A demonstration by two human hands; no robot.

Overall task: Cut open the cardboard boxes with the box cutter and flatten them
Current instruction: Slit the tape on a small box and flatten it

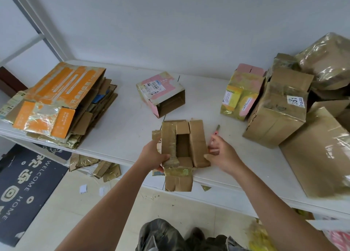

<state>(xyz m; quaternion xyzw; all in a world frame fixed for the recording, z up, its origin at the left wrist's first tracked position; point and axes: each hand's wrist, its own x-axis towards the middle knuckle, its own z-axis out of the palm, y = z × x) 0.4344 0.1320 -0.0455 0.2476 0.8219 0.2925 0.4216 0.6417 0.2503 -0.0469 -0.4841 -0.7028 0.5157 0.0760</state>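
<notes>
Step in hand: looks like the flattening part. The small brown box [181, 148] at the front edge of the worktop [121, 129] already has its flaps splayed out, one flap hanging over the edge.
Left hand [154, 156]: grip is wrapped round the box's left taped flap, fingers curled on it.
Right hand [220, 154]: thumb and fingers closed on the right flap's near corner, as far as I can tell; a bit blurry there.
Box cutter [215, 135]: pink handle, lying on the worktop just beyond the right hand, nobody holding it.
Inside the brown box: nothing that I can see, just bare cardboard down the middle.
Next move, my guess: push the walls sideways so it collapses. If the bottom tape holds, the cutter needs picking up again.
Pink box [161, 93]: on its side further back, open end facing us, looks empty in there but it's dark.
Flat pile [56, 106]: at the left end, orange carton on top, so a good few are done.
Waiting boxes [280, 106]: heaped on the right, taped shut, contents hidden.
Floor [117, 199]: cardboard scraps [94, 165] under the worktop, next to a welcome mat [26, 190].
</notes>
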